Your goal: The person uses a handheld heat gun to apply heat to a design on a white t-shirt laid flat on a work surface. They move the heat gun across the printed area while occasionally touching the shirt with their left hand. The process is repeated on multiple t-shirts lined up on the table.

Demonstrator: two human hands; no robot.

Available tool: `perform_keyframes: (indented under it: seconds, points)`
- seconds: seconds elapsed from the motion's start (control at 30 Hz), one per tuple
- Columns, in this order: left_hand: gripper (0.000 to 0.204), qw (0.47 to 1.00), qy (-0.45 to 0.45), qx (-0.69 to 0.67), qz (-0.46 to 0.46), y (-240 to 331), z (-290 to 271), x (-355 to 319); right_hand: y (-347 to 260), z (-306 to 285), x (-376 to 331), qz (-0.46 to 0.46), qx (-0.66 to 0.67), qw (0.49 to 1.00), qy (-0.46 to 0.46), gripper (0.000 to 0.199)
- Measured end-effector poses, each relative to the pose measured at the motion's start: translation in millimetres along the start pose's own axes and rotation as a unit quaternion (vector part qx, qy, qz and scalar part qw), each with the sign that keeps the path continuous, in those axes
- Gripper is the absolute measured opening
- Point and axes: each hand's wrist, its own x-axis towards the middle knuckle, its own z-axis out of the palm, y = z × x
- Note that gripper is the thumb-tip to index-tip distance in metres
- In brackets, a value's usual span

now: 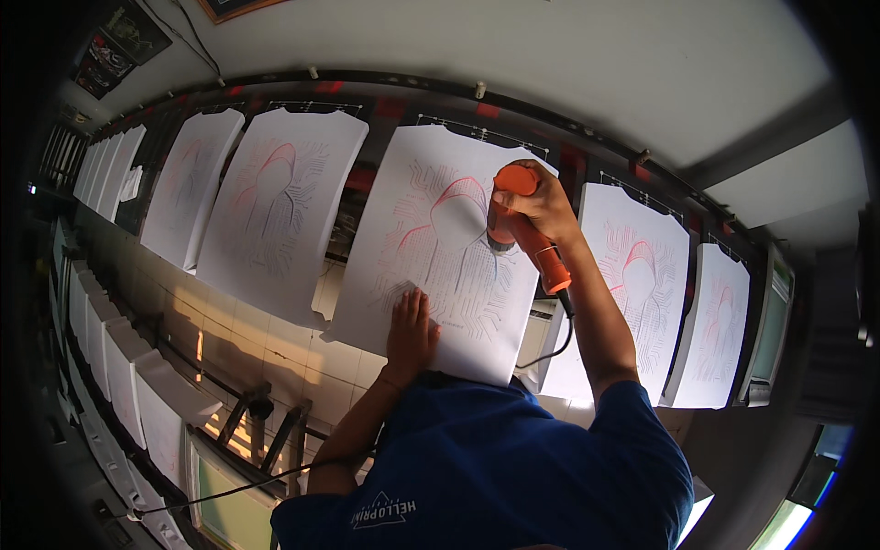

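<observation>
In front of me a white shirt-shaped fabric panel [367,275] lies spread on a board, printed with a red and dark line design. My right hand [541,203] is closed around an orange heat gun [510,220], above the right side of that print. Its dark nozzle points down at the panel; whether it touches the fabric I cannot tell. A black cord [566,335] runs from the handle's end toward my body. My left hand [412,330] lies flat on the panel's lower left part, fingers stretched out and holding nothing.
More printed white panels [275,202] line the row to the left, and others [642,275] to the right. A dark rail [403,84] runs behind them along the wall. Behind me at lower left is another row of white panels [124,367], across a tiled floor [266,339]. A cable [229,493] stretches there.
</observation>
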Motion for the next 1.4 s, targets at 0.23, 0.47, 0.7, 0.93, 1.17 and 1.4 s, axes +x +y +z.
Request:
perform_keyframes:
  seconds: [0.23,0.47,0.7,0.93,1.17,1.4]
  points:
    - [0.074,0.998,0.065,0.016,0.021,-48.1,-12.7,75.6,3.9,-10.5,23.7,-0.012,-0.03,0.999,0.015,0.06]
    - [0.072,0.994,0.093,0.051,0.035,-94.7,-12.0,166.8,19.0,-10.3,41.6,-0.052,0.033,0.998,0.029,0.067]
    - [0.068,0.991,0.097,0.068,0.059,-120.1,-16.4,241.0,20.6,-17.6,32.0,-0.047,0.032,0.996,0.069,0.068]
    - [0.068,0.988,0.108,0.079,0.081,-117.5,-14.8,269.1,22.0,-39.1,20.1,-0.04,-0.012,0.994,0.105,0.065]
    - [0.068,0.988,0.091,0.067,0.107,-108.8,-16.8,258.6,21.3,-41.5,24.0,-0.05,-0.012,0.991,0.121,0.069]
    - [0.066,0.987,0.083,0.033,0.132,-102.7,-26.4,259.8,23.5,-31.3,35.5,-0.045,0.039,0.992,0.111,0.068]
